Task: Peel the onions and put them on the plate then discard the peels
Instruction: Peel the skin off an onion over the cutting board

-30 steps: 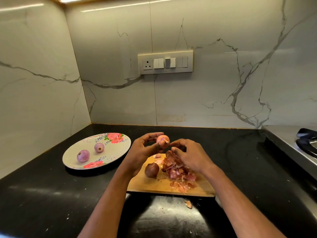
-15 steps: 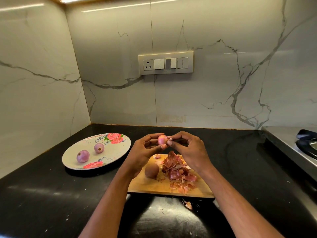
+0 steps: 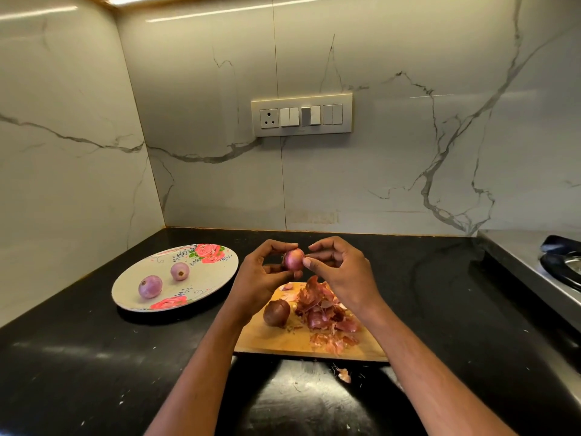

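Observation:
My left hand [image 3: 262,275] holds a small pinkish onion [image 3: 294,259] in its fingertips, above the far edge of a wooden cutting board [image 3: 283,339]. My right hand [image 3: 342,272] meets the onion from the right, thumb and forefinger pinching at its skin. On the board lie one unpeeled brown onion [image 3: 276,313] and a heap of reddish peels [image 3: 325,313]. A floral plate [image 3: 213,275] to the left carries two peeled onions [image 3: 150,287] [image 3: 179,271].
The black counter [image 3: 78,357] ends at marble walls behind and to the left. A stray peel [image 3: 343,374] lies on the counter in front of the board. A steel stove [image 3: 553,269] stands at the right edge. A switch panel [image 3: 301,115] is on the back wall.
My right hand rose from the peel heap to the onion held by my left hand and now pinches at its right side. The onion has turned slightly in the fingers.

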The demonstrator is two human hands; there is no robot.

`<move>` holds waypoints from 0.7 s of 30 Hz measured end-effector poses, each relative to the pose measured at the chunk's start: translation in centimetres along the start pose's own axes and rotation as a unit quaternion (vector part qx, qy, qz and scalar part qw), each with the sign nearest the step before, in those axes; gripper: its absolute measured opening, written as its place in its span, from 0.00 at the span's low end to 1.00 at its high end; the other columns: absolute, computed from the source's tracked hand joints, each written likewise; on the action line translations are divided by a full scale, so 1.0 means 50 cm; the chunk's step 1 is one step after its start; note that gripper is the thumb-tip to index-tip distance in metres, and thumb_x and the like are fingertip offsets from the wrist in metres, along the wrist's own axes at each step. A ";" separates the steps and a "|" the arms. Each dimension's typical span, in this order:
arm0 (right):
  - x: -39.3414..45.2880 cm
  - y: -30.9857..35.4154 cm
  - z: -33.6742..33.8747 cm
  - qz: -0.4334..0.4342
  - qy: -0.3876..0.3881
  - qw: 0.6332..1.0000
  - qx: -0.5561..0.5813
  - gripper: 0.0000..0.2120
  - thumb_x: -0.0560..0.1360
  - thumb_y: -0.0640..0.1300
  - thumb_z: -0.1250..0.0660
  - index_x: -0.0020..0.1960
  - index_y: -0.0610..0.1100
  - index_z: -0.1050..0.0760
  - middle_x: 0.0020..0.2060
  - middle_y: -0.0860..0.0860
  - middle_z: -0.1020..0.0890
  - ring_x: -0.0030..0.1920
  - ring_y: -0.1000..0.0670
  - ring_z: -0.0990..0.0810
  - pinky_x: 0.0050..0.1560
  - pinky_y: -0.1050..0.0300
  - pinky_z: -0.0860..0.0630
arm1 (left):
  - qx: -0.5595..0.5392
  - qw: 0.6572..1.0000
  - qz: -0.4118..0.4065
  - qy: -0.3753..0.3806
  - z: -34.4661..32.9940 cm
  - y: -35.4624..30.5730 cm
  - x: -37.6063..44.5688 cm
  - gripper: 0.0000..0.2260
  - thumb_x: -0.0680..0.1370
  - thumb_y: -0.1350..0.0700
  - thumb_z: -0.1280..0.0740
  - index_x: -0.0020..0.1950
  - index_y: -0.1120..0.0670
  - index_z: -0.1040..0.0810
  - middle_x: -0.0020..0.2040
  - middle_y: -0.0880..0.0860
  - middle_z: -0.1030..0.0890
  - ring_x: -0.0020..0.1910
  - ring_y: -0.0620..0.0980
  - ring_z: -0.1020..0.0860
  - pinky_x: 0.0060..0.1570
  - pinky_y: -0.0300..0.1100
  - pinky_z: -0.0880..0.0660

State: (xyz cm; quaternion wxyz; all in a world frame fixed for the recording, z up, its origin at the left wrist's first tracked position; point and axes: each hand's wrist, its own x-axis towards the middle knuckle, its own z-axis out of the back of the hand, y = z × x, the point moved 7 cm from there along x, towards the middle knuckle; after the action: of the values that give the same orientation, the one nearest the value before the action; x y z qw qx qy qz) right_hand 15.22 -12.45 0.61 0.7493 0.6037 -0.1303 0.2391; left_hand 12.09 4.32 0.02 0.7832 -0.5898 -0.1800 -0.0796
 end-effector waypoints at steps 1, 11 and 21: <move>0.000 0.000 0.001 -0.001 0.002 1.000 -0.008 0.11 0.73 0.46 0.23 0.54 0.50 0.21 0.43 0.57 0.13 0.48 0.61 0.16 0.55 0.54 0.18 | 0.003 1.000 0.000 0.006 -0.002 0.000 0.000 0.21 0.71 0.63 0.23 0.58 0.44 0.21 0.58 0.44 0.19 0.55 0.47 0.16 0.55 0.47 0.18; -0.002 0.007 0.006 0.041 0.013 0.992 -0.116 0.12 0.75 0.45 0.26 0.52 0.52 0.28 0.41 0.57 0.16 0.42 0.61 0.17 0.43 0.71 0.23 | 0.011 0.999 0.011 0.042 -0.011 0.000 -0.005 0.21 0.72 0.67 0.25 0.59 0.46 0.21 0.61 0.48 0.21 0.52 0.44 0.16 0.47 0.38 0.19; 0.002 0.002 -0.006 -0.028 0.013 0.999 -0.011 0.10 0.79 0.42 0.30 0.56 0.48 0.29 0.47 0.51 0.18 0.48 0.54 0.17 0.49 0.63 0.19 | -0.044 0.998 0.018 0.030 -0.015 -0.009 -0.010 0.20 0.73 0.67 0.26 0.59 0.49 0.23 0.59 0.46 0.20 0.52 0.43 0.16 0.46 0.37 0.20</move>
State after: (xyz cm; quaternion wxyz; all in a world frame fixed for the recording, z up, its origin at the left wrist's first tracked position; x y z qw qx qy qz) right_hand 15.24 -12.11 0.67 0.7637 0.5959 -0.1057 0.2246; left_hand 11.61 3.44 0.07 0.7625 -0.6245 -0.1423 -0.0911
